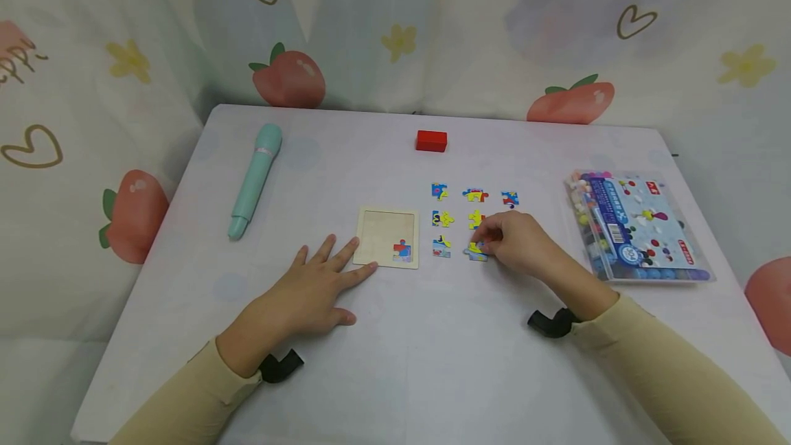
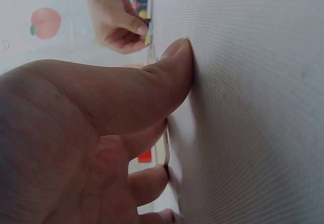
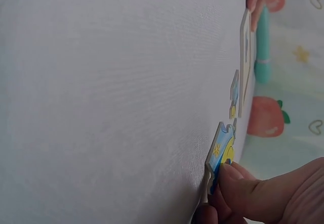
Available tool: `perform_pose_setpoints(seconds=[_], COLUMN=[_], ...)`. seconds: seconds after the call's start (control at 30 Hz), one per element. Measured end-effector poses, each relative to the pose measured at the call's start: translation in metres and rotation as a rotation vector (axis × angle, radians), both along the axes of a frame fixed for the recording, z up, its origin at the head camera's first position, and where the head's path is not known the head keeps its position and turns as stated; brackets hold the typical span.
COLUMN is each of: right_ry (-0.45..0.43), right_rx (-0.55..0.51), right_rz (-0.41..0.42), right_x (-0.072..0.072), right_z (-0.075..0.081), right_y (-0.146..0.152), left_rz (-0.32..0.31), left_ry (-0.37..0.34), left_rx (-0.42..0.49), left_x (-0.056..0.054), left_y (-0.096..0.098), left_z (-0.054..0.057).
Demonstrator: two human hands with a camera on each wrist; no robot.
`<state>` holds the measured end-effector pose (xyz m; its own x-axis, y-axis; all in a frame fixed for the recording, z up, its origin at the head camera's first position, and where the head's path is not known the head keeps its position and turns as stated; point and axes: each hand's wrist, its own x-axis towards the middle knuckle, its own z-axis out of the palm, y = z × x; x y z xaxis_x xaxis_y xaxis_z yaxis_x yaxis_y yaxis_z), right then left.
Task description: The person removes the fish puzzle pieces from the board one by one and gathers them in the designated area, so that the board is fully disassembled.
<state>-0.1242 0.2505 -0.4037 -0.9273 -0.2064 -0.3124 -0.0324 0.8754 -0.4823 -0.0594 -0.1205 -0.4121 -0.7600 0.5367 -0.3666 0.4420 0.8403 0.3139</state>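
Observation:
My right hand (image 1: pixel 516 242) pinches a blue-and-yellow puzzle piece (image 1: pixel 476 253) between thumb and fingers. In the right wrist view that puzzle piece (image 3: pixel 218 150) is tilted, with one edge raised from the table. My left hand (image 1: pixel 312 294) lies with fingers spread, its fingertips at the left side and lower corner of a square wooden puzzle frame (image 1: pixel 377 232). One red-and-blue puzzle piece (image 1: pixel 402 250) sits in the lower right corner of that frame. Between the frame and my right hand lie several loose pieces, among them a blue-grey piece (image 1: pixel 441 247) and a yellow-and-red piece (image 1: pixel 475 195).
A red block (image 1: pixel 431 141) stands toward the back of the white table (image 1: pixel 346 390). To the left lies a mint-green capped tube (image 1: pixel 255 180). A clear plastic box (image 1: pixel 643 225) of colourful beads is beyond my right hand. Patterned cloth (image 1: pixel 469 33) hangs behind the table.

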Motion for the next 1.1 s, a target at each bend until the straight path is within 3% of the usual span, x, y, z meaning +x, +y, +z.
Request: perform_pose_setpoints(seconds=[0.57,0.77,0.93,1.1], right_ry=[0.041,0.105,0.141,0.113], right_rx=[0.057,0.094,0.050,-0.009], right_rz=[-0.005,-0.046,-0.032,-0.006], right_x=[0.004,0.004,-0.001,-0.003], right_z=[0.001,0.005,0.010,0.011], right_y=[-0.005,-0.007,-0.017,-0.036], left_rz=[0.008,0.008,0.009,0.009], left_ry=[0.001,-0.003,-0.004,-0.005], left_rx=[-0.004,-0.004,-0.003,-0.001], left_x=[0.000,0.000,0.001,0.000], left_y=[0.001,0.001,0.001,0.001], left_z=[0.000,0.000,0.000,0.001])
